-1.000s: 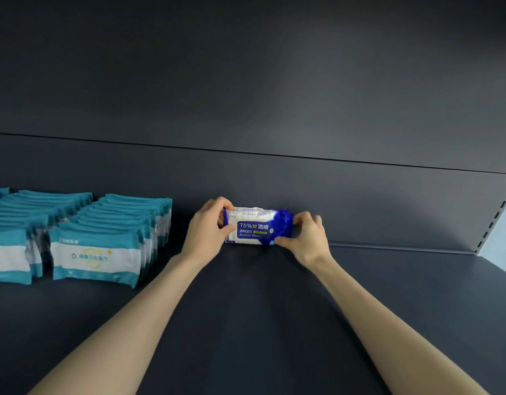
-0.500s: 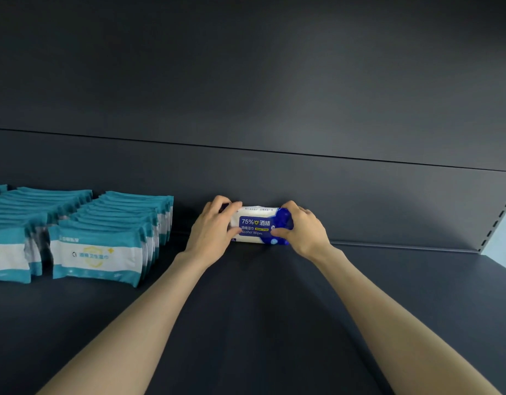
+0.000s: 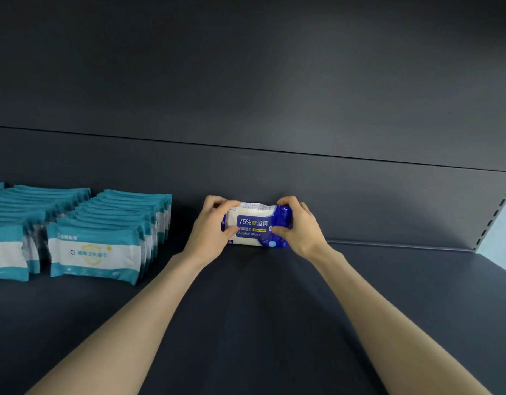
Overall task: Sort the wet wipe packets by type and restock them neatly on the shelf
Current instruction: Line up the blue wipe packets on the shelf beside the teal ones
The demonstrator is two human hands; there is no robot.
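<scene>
Both hands, left (image 3: 209, 232) and right (image 3: 299, 226), grip the blue packet (image 3: 254, 225) upright at the far back of the shelf (image 3: 260, 323), right of the teal rows (image 3: 103, 235). Placing step, apparently; next, release without tipping it.

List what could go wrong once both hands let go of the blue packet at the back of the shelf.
The blue packet, held upright on its long edge by the left hand and right hand, has no neighbour to lean on and may tip over.
If set down crooked, it could skew the new row beside the teal packets.
</scene>
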